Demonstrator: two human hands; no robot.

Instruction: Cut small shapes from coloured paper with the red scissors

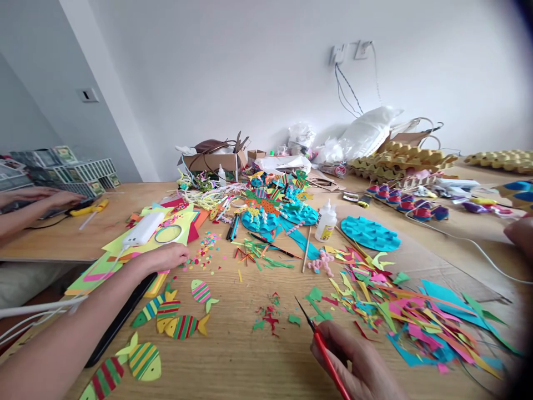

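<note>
My right hand (353,355) is closed around a slim red tool with a dark pointed tip (322,350); whether it is tweezers or a knife I cannot tell. Its tip hovers near green paper scraps (318,305) and a small heap of red and green snippets (270,316). My left hand (172,256) reaches over the coloured paper sheets, fingers curled together, beside scattered confetti dots (206,247). Whatever those fingers hold is hidden. Below it lie striped paper fish, among them a pink-striped one (200,290), a red-striped one (186,327) and a yellow-green one (145,361).
White glue bottles (327,222) stand mid-table near blue painted egg-carton pieces (370,233). A large pile of paper strips (433,322) covers the right side. A white power strip (144,229) and a tape roll (167,234) rest on paper. Another person's hands (62,198) are far left.
</note>
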